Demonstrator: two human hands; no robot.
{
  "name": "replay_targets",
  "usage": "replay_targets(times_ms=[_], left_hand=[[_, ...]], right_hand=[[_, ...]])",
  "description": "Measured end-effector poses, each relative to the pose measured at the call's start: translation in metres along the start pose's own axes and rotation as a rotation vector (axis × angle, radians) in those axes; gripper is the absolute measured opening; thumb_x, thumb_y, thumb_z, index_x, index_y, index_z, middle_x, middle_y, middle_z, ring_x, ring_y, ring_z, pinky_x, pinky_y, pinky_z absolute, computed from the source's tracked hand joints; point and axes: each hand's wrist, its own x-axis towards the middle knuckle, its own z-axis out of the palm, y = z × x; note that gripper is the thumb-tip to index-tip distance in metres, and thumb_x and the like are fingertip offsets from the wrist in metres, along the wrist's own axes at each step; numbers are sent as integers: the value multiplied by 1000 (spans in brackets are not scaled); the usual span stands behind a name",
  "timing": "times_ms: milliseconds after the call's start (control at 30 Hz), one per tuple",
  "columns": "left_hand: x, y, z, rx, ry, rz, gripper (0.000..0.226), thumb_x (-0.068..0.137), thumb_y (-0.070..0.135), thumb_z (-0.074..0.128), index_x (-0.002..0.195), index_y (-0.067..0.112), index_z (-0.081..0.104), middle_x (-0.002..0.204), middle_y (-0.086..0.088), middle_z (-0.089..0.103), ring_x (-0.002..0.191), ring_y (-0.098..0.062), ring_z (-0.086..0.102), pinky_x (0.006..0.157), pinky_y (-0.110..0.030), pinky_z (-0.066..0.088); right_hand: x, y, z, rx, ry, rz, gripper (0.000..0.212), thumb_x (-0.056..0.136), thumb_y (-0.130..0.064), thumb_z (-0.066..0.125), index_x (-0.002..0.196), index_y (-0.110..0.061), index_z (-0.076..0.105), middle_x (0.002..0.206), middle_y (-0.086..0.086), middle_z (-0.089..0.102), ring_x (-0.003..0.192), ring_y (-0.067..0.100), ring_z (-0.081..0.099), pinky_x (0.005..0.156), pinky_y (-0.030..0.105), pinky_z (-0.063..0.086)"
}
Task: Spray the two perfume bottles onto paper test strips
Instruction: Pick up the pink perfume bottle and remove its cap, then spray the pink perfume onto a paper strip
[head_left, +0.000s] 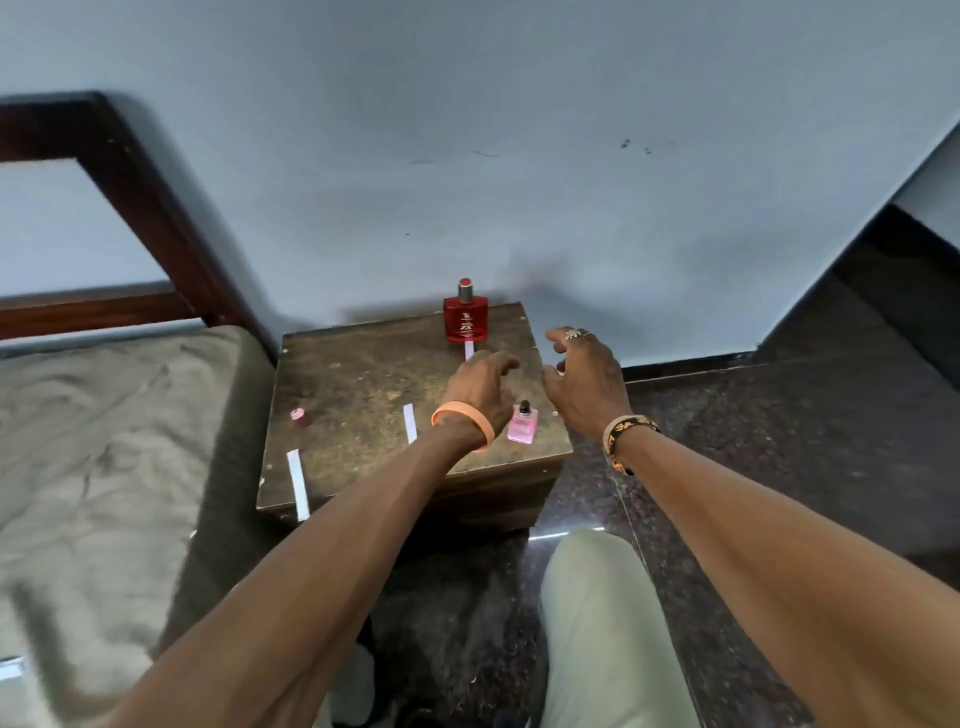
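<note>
**Both hands over the little desk, nothing picked up yet**

Biggest thing in view is the pale wall (519, 130) at the back, with a bed (104, 441) on the left, brown sheet and dark wooden frame; dark speckled floor (779, 441) on the right. Tucked between bed and floor, against the wall, sits a small worn wooden desk (363, 374).

The person's two bare forearms stretch out over it. The left hand (480, 384) has an orange wristband (462, 418) and hovers over the right half of the desk, fingers loosely curled and spread, gripping nothing; the right hand (582, 379) wears a patterned bracelet (623, 436) and a ring (573, 334), fingers spread apart and also empty, hovering at the desk's right edge.

The red perfume bottle (466, 318) stands upright at the back edge of the desk, close to the wall, well beyond both hands; the small pink perfume bottle (522, 423) stands upright near the front right corner, just between the two wrists, black nozzle showing and no cap on it. A small pink cap (299, 415) lies over on the left side of the desk.

Three white paper strips: one (298, 483) hanging over the front left edge; one (410, 422) mid-desk just left of the left wrist; one (469, 349) right in front of the red bottle, partly hidden by the left hand.
</note>
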Motion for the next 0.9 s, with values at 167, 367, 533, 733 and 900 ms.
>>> replay_targets(times_ms=[167, 367, 533, 733, 900], left_hand=[[4, -6, 39, -42, -54, -75, 42, 84, 8, 65, 125, 17, 59, 124, -7, 61, 109, -24, 60, 94, -41, 51], [3, -16, 63, -16, -73, -126, 48, 81, 1, 65, 127, 15, 55, 126, -8, 60, 115, -26, 57, 97, -40, 49], [3, -31, 67, -62, -70, -144, 61, 78, -6, 57, 135, 14, 48, 132, -10, 55, 121, -27, 53, 99, -43, 49], [14, -59, 42, -86, 150, -238, 42, 84, -2, 52, 122, 14, 58, 114, -5, 63, 99, -20, 60, 89, -36, 53], [19, -91, 21, -139, 284, -332, 31, 86, 6, 57, 115, 16, 63, 108, -3, 67, 94, -18, 63, 87, -37, 54]], right_hand=[[-3, 30, 21, 3, -46, 67, 47, 90, -16, 63, 136, -15, 54, 132, 5, 60, 120, 22, 57, 96, 32, 47], [-7, 48, 46, 19, -156, 117, 56, 84, -21, 74, 137, -14, 55, 127, 6, 62, 113, 23, 61, 94, 39, 54], [-6, 51, 55, 45, -16, 101, 43, 90, -10, 61, 133, -16, 58, 123, 6, 61, 105, 19, 61, 87, 34, 55], [20, 20, 55, 79, 217, -50, 33, 93, -8, 49, 124, -8, 61, 110, 12, 63, 102, 23, 55, 89, 34, 48], [34, -24, 78, 79, 158, -211, 33, 92, -11, 52, 124, -10, 60, 106, 12, 63, 98, 25, 56, 84, 37, 49]])
